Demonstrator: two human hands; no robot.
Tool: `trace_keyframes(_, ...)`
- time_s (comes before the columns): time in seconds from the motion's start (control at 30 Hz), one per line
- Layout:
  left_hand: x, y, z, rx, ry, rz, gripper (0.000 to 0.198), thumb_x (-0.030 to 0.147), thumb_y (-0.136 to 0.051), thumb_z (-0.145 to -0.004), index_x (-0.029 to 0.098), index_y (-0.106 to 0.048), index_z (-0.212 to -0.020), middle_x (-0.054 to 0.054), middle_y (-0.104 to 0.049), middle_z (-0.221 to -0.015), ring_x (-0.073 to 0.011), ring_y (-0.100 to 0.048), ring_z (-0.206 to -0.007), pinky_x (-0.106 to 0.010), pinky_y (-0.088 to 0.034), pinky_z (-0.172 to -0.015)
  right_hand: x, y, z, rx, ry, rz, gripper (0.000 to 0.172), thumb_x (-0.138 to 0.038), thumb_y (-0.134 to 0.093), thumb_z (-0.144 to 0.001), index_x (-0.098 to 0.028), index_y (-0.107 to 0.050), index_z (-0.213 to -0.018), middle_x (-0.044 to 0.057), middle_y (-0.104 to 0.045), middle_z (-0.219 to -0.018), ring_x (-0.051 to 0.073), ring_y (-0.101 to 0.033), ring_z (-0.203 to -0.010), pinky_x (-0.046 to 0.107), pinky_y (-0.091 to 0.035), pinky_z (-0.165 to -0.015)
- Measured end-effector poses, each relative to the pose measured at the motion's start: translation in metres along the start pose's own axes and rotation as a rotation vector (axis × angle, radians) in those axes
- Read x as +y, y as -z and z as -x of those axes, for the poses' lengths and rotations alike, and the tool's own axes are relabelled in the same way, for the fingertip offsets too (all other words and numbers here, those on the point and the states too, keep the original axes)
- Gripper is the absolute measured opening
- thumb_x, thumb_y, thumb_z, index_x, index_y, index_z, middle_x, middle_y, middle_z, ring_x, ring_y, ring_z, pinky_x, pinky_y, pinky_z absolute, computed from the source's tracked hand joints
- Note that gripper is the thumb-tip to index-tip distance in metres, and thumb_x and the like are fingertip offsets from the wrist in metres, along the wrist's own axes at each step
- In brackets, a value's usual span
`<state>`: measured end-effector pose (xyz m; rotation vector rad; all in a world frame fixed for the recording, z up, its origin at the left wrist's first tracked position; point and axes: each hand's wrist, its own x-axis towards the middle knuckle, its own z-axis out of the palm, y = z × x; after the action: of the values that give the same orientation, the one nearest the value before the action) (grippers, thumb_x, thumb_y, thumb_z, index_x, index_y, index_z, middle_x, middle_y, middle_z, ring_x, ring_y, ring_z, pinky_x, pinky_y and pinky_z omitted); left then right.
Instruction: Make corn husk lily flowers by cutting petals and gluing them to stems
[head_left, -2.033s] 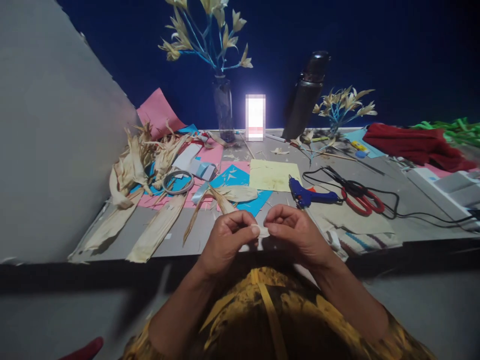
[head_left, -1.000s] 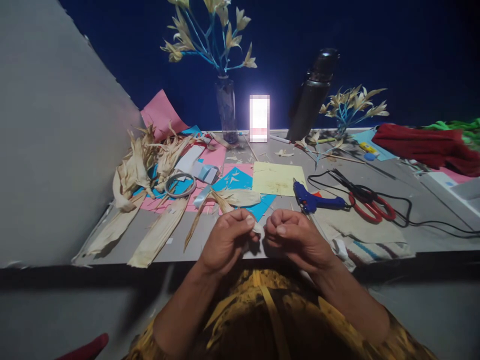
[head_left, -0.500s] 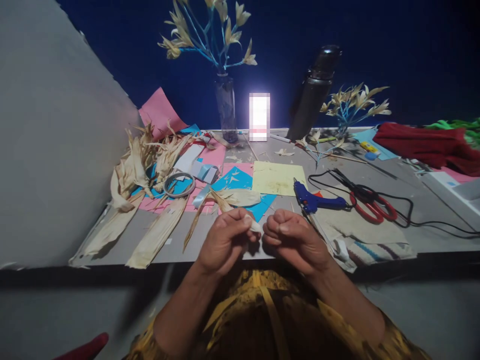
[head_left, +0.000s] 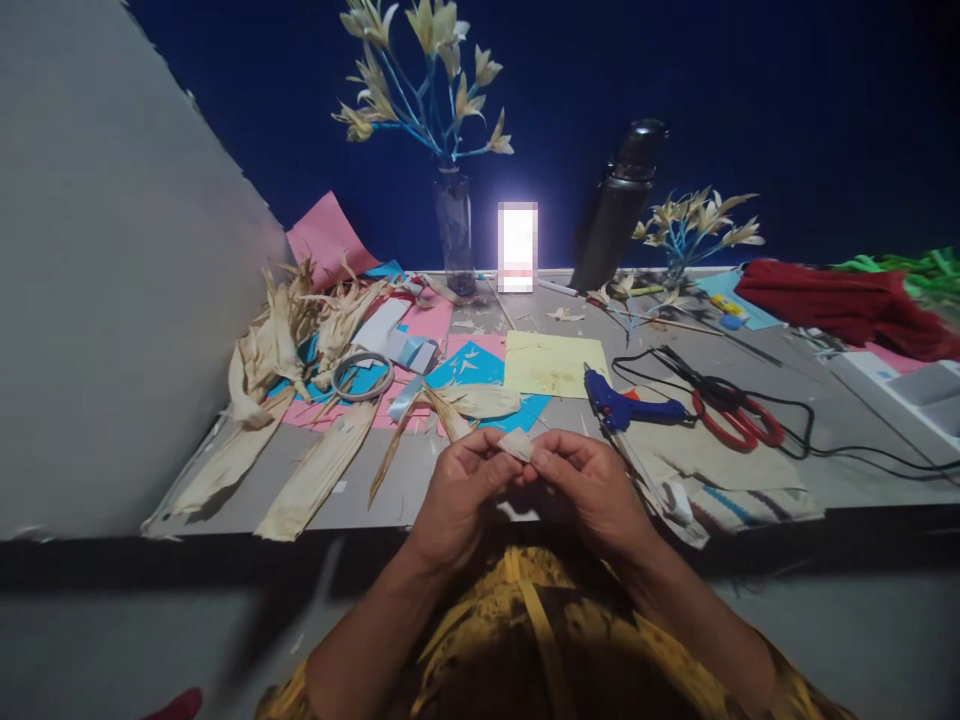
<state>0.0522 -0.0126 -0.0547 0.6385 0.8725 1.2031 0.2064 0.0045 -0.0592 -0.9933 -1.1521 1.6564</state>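
Note:
My left hand [head_left: 459,495] and my right hand [head_left: 586,485] meet over the table's near edge. Both pinch a small pale piece of corn husk [head_left: 517,443] between thumbs and fingertips. The fingers of both hands are curled closed around it. Just beyond my hands lie long dry husk strips [head_left: 319,470] and a curled husk [head_left: 480,400] on blue paper [head_left: 480,368]. A blue glue gun [head_left: 626,408] lies close to the right of my right hand.
Red-handled scissors [head_left: 731,418] and a black cord [head_left: 825,430] lie at right. A tape ring [head_left: 363,375], a husk pile [head_left: 289,325], yellow paper [head_left: 553,363], a vase of husk flowers [head_left: 454,225], a dark flask [head_left: 619,205], a bright lamp [head_left: 517,246] and red cloth [head_left: 847,300] crowd the table.
My right hand went from a fist beside the left hand back to pinching the husk piece with it. Both hands rose a little and the piece now sticks up between them.

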Motion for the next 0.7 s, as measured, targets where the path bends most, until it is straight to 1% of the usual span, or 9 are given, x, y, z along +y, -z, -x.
trace_keyframes(0.07, -0.003, -0.003, 0.003, 0.024, -0.026, -0.028, 0.027, 0.028, -0.084, -0.068, 0.015, -0.066, -0.082, -0.002, -0.069, -0.073, -0.0113, -0.061, -0.066, -0.022, -0.048, -0.066, 0.002, -0.001, 0.0, 0.028, -0.016, -0.051, 0.027, -0.042, -0.076, -0.079, -0.016, -0.068, -0.075, 0.001, -0.066, -0.066, 0.01, -0.052, -0.055, 0.021, -0.04, -0.053)
trace_keyframes(0.17, -0.006, -0.007, 0.005, 0.041, -0.038, -0.047, 0.022, 0.026, -0.082, -0.071, 0.014, -0.064, -0.075, -0.001, -0.067, -0.069, -0.01, -0.058, -0.064, -0.021, -0.047, -0.066, 0.004, -0.002, 0.001, 0.038, -0.003, -0.088, 0.027, -0.04, -0.078, -0.076, -0.017, -0.067, -0.071, 0.0, -0.065, -0.065, 0.012, -0.056, -0.057, 0.022, -0.043, -0.056)
trace_keyframes(0.3, -0.005, -0.013, 0.005, 0.058, 0.006, 0.047, 0.021, 0.024, -0.081, -0.069, 0.014, -0.063, -0.074, 0.0, -0.065, -0.065, -0.0093, -0.056, -0.06, -0.021, -0.046, -0.064, 0.006, -0.005, 0.005, 0.013, 0.01, -0.136, 0.027, -0.04, -0.077, -0.078, -0.017, -0.065, -0.07, 0.001, -0.066, -0.067, 0.013, -0.058, -0.062, 0.023, -0.046, -0.061)
trace_keyframes(0.4, -0.006, -0.016, 0.005, 0.071, -0.002, 0.091, 0.02, 0.023, -0.08, -0.069, 0.014, -0.062, -0.071, 0.001, -0.063, -0.062, -0.009, -0.055, -0.059, -0.02, -0.045, -0.063, 0.009, -0.006, 0.006, 0.002, 0.009, -0.17, 0.026, -0.039, -0.075, -0.08, -0.017, -0.065, -0.073, 0.002, -0.067, -0.069, 0.013, -0.058, -0.064, 0.024, -0.046, -0.063)
trace_keyframes(0.47, -0.006, -0.017, 0.006, 0.088, -0.011, 0.101, 0.019, 0.023, -0.078, -0.07, 0.015, -0.062, -0.07, 0.002, -0.061, -0.06, -0.0089, -0.054, -0.059, -0.02, -0.045, -0.063, 0.01, -0.006, 0.006, 0.005, 0.001, -0.157, 0.025, -0.039, -0.076, -0.079, -0.017, -0.065, -0.074, 0.002, -0.067, -0.07, 0.014, -0.059, -0.065, 0.024, -0.047, -0.064)
trace_keyframes(0.6, -0.007, -0.018, 0.006, 0.104, 0.003, 0.089, 0.021, 0.026, -0.079, -0.069, 0.015, -0.064, -0.077, 0.001, -0.062, -0.062, -0.0086, -0.054, -0.057, -0.019, -0.044, -0.06, 0.008, -0.004, 0.007, 0.021, -0.001, -0.09, 0.025, -0.039, -0.075, -0.079, -0.017, -0.066, -0.074, 0.002, -0.068, -0.07, 0.014, -0.059, -0.064, 0.025, -0.046, -0.063)
trace_keyframes(0.7, -0.006, -0.018, 0.006, 0.069, 0.017, 0.051, 0.022, 0.026, -0.079, -0.068, 0.014, -0.061, -0.07, 0.001, -0.061, -0.06, -0.0085, -0.052, -0.055, -0.019, -0.043, -0.057, 0.005, -0.001, 0.008, 0.0, 0.02, -0.022, 0.022, -0.035, -0.074, -0.08, -0.017, -0.066, -0.071, 0.001, -0.067, -0.068, 0.014, -0.059, -0.064, 0.024, -0.046, -0.063)
